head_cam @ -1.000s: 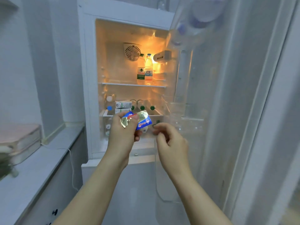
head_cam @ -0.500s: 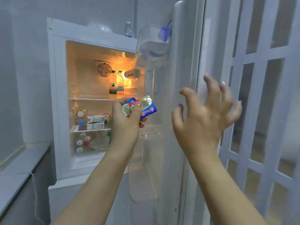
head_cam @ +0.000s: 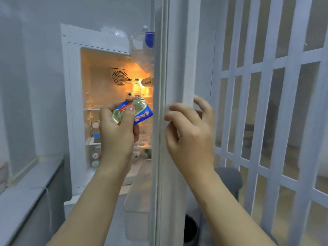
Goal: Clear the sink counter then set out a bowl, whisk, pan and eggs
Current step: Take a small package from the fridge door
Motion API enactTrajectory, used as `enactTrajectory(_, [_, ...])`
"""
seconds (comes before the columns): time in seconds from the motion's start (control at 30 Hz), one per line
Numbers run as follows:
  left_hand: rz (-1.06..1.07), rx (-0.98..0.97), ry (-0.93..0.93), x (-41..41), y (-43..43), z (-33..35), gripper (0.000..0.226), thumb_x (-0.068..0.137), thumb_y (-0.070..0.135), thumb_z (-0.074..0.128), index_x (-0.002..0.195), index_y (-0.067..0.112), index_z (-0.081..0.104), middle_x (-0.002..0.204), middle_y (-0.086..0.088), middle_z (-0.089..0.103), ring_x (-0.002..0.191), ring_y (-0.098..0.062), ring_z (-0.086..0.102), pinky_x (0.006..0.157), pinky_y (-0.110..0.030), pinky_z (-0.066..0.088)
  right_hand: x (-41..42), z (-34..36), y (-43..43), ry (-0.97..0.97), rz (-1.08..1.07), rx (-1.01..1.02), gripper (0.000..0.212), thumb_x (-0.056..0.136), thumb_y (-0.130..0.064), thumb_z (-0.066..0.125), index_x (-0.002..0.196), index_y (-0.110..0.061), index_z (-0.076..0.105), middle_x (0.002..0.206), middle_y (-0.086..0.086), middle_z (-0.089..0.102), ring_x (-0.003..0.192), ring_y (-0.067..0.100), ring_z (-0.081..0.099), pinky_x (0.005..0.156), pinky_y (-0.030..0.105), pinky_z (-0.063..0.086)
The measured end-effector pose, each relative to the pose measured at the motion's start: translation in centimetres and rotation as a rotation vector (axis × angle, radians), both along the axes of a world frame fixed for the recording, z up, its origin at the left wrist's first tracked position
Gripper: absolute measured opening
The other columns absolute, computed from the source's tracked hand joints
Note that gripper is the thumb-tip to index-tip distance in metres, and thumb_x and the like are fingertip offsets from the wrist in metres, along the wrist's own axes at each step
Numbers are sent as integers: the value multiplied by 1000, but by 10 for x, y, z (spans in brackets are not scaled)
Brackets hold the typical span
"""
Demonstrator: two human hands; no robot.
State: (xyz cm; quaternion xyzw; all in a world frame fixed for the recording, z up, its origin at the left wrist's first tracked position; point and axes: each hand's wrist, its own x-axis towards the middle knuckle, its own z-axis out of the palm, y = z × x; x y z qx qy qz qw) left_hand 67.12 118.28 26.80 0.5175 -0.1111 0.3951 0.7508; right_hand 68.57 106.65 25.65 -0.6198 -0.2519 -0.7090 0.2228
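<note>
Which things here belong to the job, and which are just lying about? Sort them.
In the job: left hand gripping the butter packet; right hand at the fridge door edge, grip unclear.
Lying about: two bottles on the fridge shelf; counter; lattice screen; dark bin.

Two hands [head_cam: 117, 134] [head_cam: 190, 139], one butter packet [head_cam: 142, 114], two bottles [head_cam: 129, 91] [head_cam: 137, 90], one fridge [head_cam: 71, 96], one fridge door [head_cam: 177, 50].

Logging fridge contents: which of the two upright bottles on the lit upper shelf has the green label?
The left bottle, with a green label and a dark cap; the right bottle beside it has a pale label.
</note>
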Motion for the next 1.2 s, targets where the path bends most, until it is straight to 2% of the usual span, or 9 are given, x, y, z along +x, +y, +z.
enactTrajectory(0.13, [118,-72,7,1,43,-8,14,95,12,47,89,25,45,74,0,52,40,-1,45,38,-12,33,16,-5,47,-31,193,-125,25,77,-2,45,71,-8,69,95,1,72,115,42,46,87,41,44])
enactTrajectory(0.2, [193,-87,23,2,68,-13,15,95,11,46,88,24,46,69,1,52,37,-2,41,36,-12,30,26,-7,77,-73,179,-153,27,78,-3,46,69,-12,69,99,-3,72,116,42,50,82,39,44])
enactTrajectory(0.27, [248,-88,44,5,94,-16,16,94,11,47,87,25,46,70,1,53,36,-2,40,36,-12,30,39,-9,108,-116,127,-186,21,76,-4,53,64,-15,67,101,-4,72,118,38,47,81,38,38])
enactTrajectory(0.33, [302,-83,69,9,120,-19,17,95,12,47,86,26,46,71,1,53,36,-2,41,37,-13,30,54,-9,138,-143,124,-206,15,71,-5,58,62,-15,65,101,-5,72,120,36,43,82,37,35])
enactTrajectory(0.43, [379,-65,122,22,163,-25,18,95,13,47,86,29,47,73,-1,53,37,-2,42,37,-14,32,79,-11,184,-172,115,-214,17,73,-8,54,59,-14,61,102,-5,71,120,36,47,87,39,35])
enactTrajectory(0.63, [417,-55,216,76,248,-33,16,95,13,49,86,27,47,73,-3,55,36,-1,42,35,-14,33,145,-21,275,-179,120,-263,10,68,-10,59,59,-15,57,117,-2,68,120,31,45,92,41,38])
enactTrajectory(0.87, [427,-154,234,141,326,-33,18,95,14,49,85,28,47,76,-4,55,35,-2,43,35,-13,33,221,-32,351,-78,36,-335,1,69,-17,60,68,-17,59,130,-1,60,125,30,43,98,45,34])
enactTrajectory(1.03, [404,-135,280,177,366,-38,17,95,14,50,85,28,48,75,-4,55,35,-2,43,35,-13,34,264,-33,388,15,-36,-395,3,66,-15,59,69,-16,60,132,2,58,127,34,42,99,48,32])
enactTrajectory(1.2, [372,-134,329,206,386,-45,15,94,17,51,86,29,48,77,-3,57,40,-5,44,38,-14,36,297,-39,407,133,-91,-466,18,69,-17,47,73,-16,65,133,3,57,126,39,49,103,50,29])
